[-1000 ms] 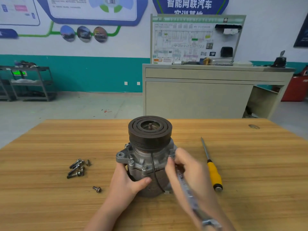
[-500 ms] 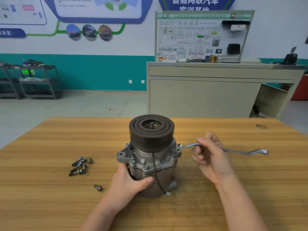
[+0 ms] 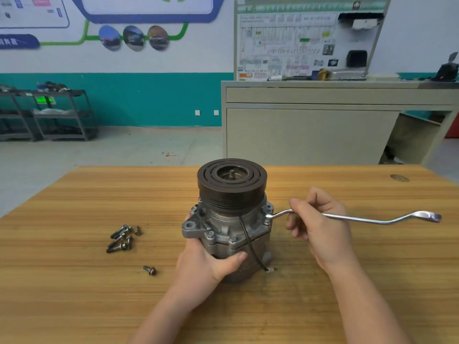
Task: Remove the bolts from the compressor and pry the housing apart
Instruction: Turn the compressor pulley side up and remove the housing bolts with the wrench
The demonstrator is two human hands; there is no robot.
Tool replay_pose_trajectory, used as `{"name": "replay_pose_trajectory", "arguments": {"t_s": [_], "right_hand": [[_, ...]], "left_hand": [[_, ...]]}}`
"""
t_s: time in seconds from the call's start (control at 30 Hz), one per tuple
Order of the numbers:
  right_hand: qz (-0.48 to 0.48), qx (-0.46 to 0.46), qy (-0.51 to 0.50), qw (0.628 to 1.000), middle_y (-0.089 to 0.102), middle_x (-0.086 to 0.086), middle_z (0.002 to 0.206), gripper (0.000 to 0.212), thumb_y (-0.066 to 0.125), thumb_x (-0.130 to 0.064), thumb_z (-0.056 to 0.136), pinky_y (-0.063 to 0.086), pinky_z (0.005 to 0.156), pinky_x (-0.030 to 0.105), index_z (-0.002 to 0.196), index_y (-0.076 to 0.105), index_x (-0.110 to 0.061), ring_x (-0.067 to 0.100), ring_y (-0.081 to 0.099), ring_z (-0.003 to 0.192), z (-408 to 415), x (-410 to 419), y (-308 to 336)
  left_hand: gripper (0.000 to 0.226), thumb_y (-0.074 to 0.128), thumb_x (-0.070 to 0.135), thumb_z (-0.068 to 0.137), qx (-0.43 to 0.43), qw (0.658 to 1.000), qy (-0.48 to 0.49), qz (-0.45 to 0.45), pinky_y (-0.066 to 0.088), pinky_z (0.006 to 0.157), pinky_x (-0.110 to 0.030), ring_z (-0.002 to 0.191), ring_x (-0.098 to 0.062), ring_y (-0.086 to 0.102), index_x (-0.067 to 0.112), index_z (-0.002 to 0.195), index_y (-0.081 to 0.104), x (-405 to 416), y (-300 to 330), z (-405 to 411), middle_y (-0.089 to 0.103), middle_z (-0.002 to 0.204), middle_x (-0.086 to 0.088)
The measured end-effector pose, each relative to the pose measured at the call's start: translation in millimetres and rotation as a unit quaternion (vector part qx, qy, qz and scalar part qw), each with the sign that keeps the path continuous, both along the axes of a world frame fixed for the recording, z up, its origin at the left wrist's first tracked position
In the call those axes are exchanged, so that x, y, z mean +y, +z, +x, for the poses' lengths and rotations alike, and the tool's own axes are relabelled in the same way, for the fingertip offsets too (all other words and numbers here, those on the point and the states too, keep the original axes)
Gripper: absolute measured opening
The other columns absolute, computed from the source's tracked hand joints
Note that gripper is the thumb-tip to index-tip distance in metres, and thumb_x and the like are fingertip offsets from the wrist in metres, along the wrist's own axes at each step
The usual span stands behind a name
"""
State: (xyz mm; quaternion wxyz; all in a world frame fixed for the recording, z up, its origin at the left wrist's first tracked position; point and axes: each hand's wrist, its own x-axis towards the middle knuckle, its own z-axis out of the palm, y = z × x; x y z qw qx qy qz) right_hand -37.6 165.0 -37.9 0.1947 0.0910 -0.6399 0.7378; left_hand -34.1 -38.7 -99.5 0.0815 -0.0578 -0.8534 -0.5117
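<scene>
1. While the compressor (image 3: 229,219) stands upright on its end near the middle of the tabletop (image 3: 74,294), pulley face up, the ring spanner (image 3: 352,218) has swung from pointing toward the near edge a second ago to lying level, pointing at the right edge, one end on a flange bolt (image 3: 267,216) on the right side.
2. The left hand (image 3: 211,264) still grips the lower body, thumb across the front.
3. The right hand (image 3: 320,224) holds the shank, fingers (image 3: 298,207) curled round it.
4. That sweep suggests this bolt is turning out; two front bolts remain seated.
5. Loose bolts (image 3: 121,238) lie toward the left edge, one (image 3: 149,270) nearer.
</scene>
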Motion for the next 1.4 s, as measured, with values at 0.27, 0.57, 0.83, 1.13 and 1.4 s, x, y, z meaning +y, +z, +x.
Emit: {"name": "replay_pose_trajectory", "arguments": {"t_s": [0.27, 0.57, 0.83, 1.13, 1.4], "right_hand": [[0.180, 0.066, -0.158, 0.969, 0.048, 0.013, 0.051, 0.027, 0.055, -0.024, 0.078, 0.034, 0.046, 0.026, 0.058, 0.037, -0.018, 0.021, 0.046, 0.044, 3.6, -15.8, -5.8], [0.463, 0.130, -0.271, 0.834, 0.033, -0.017, 0.046, 0.030, 0.050, -0.011, 0.068, 0.015, 0.041, 0.012, 0.062, 0.027, -0.030, 0.001, 0.032, 0.039, 11.4, -64.9, 9.8], [0.260, 0.119, -0.234, 0.929, 0.031, -0.008, 0.050, 0.036, 0.051, -0.027, 0.084, 0.022, 0.044, 0.017, 0.056, 0.030, -0.035, 0.005, 0.031, 0.045, -5.6, -26.6, -8.0], [0.397, 0.190, -0.302, 0.846, 0.034, -0.004, 0.046, 0.045, 0.061, -0.027, 0.090, 0.035, 0.034, 0.031, 0.057, 0.033, -0.016, 0.017, 0.035, 0.038, 3.4, -54.1, -9.0], [0.349, 0.231, -0.283, 0.863, 0.038, -0.002, 0.047, 0.042, 0.060, -0.024, 0.089, 0.034, 0.036, 0.031, 0.055, 0.036, -0.014, 0.015, 0.038, 0.041, 2.0, -57.5, -17.7]], "left_hand": [[0.106, 0.066, 0.081, 0.040, -0.021, 1.000, -0.014, -0.011, 0.041, 0.104, -0.034, 0.123, -0.014, 0.051, 0.035, 0.131, 0.037, 1.7, -0.5, -20.1, 0.056, 0.125, 0.020], [0.080, 0.085, 0.052, 0.063, -0.068, 0.987, -0.137, 0.047, 0.044, 0.104, -0.038, 0.124, -0.020, 0.056, 0.028, 0.128, 0.046, 0.9, 18.4, -44.4, 0.066, 0.118, 0.014], [0.119, 0.069, 0.072, 0.046, -0.009, 0.992, -0.063, 0.107, 0.018, 0.112, -0.019, 0.125, 0.012, 0.030, 0.042, 0.146, 0.012, -1.6, 20.1, -37.1, 0.011, 0.149, 0.031], [0.105, 0.080, 0.067, 0.056, 0.048, 0.969, 0.043, 0.237, 0.046, 0.098, -0.022, 0.120, -0.002, 0.051, 0.043, 0.135, 0.015, 0.4, 18.0, -34.1, 0.045, 0.138, 0.010], [0.121, 0.076, 0.073, 0.050, 0.131, 0.986, 0.053, 0.092, 0.024, 0.091, 0.005, 0.123, 0.015, 0.026, 0.041, 0.146, 0.009, 15.5, 12.9, -29.6, 0.024, 0.135, 0.022]]}}
